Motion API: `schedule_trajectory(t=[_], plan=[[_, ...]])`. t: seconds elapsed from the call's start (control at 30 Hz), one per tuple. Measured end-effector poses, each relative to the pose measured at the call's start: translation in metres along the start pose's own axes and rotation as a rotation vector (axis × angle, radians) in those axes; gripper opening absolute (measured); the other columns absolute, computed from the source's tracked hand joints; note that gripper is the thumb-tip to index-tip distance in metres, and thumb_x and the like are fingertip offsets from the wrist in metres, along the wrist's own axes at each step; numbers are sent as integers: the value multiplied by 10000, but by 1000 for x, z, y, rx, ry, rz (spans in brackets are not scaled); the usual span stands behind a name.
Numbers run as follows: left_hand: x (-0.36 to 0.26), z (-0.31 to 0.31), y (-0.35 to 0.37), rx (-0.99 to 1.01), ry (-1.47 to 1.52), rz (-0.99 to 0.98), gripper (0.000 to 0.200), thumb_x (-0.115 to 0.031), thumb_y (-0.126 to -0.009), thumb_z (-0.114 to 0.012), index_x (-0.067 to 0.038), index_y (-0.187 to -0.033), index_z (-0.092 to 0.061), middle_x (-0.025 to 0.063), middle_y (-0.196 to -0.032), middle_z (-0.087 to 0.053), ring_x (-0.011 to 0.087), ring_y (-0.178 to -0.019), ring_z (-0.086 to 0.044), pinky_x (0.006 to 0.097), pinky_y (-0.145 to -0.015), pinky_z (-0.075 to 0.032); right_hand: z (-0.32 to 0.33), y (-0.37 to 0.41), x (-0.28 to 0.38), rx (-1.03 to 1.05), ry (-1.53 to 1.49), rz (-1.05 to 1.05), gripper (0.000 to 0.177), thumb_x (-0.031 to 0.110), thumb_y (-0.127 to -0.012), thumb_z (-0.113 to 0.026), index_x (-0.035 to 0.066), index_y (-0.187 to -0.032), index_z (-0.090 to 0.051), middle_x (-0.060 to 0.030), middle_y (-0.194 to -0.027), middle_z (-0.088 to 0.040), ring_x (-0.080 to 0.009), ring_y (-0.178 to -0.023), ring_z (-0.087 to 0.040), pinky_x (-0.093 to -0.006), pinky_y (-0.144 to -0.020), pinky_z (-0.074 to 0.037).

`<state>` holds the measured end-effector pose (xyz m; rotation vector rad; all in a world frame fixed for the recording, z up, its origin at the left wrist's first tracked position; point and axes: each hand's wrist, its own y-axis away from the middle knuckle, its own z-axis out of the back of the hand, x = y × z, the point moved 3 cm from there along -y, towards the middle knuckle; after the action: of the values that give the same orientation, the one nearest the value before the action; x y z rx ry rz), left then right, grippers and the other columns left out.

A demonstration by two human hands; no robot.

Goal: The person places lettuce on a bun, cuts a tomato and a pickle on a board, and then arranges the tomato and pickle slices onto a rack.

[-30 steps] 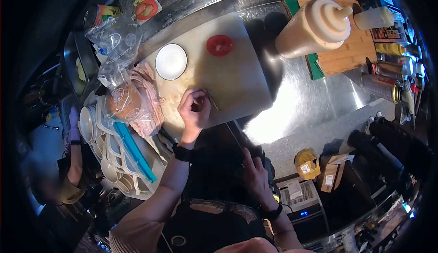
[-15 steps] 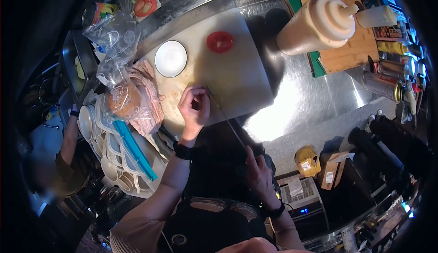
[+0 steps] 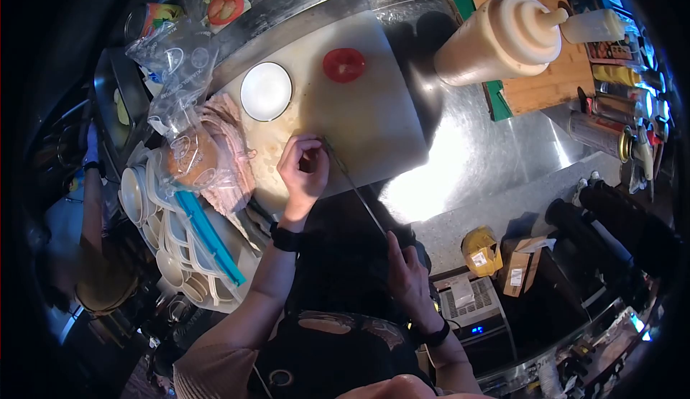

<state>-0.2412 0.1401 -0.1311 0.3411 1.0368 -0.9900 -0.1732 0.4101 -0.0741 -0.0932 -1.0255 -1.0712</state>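
My right hand (image 3: 408, 277) is closed round the handle end of a long thin knife (image 3: 357, 189), seen nearly edge-on. Its far end reaches over the white cutting board (image 3: 388, 126). My left hand (image 3: 303, 172) is curled with thumb and fingertips together, right beside that far end. Whatever lies between those fingertips is too small to make out. A red tomato slice (image 3: 343, 65) lies flat on the board, beyond both hands. Left of it sits a small white round dish (image 3: 266, 91) with a dark rim.
Left of the board are a pink cloth (image 3: 231, 140), a bun in clear plastic (image 3: 192, 158) and stacked white containers (image 3: 169, 234). A large sauce bottle (image 3: 496, 43) stands right, near a wooden board (image 3: 553, 90). Tomato-topped food (image 3: 225, 8) lies at the back. Another person's arm (image 3: 92, 198) is at far left.
My hands and the knife hold almost the same pose. The co-worker's arm at far left has reached farther forward. The whole view has shifted slightly.
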Motion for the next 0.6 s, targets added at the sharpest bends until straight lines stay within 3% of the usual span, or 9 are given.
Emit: schedule_trajectory(t=[0.6], plan=[[3, -2, 1, -6, 9, 25, 165, 116, -757, -643, 7, -879, -620, 72, -965, -641, 84, -699, -545, 200, -610, -413, -11, 0, 4, 20, 4, -44, 759, -35, -805, -576, 145, -1511, -363, -194, -934, -488, -397, -669, -592, -483, -547, -514]])
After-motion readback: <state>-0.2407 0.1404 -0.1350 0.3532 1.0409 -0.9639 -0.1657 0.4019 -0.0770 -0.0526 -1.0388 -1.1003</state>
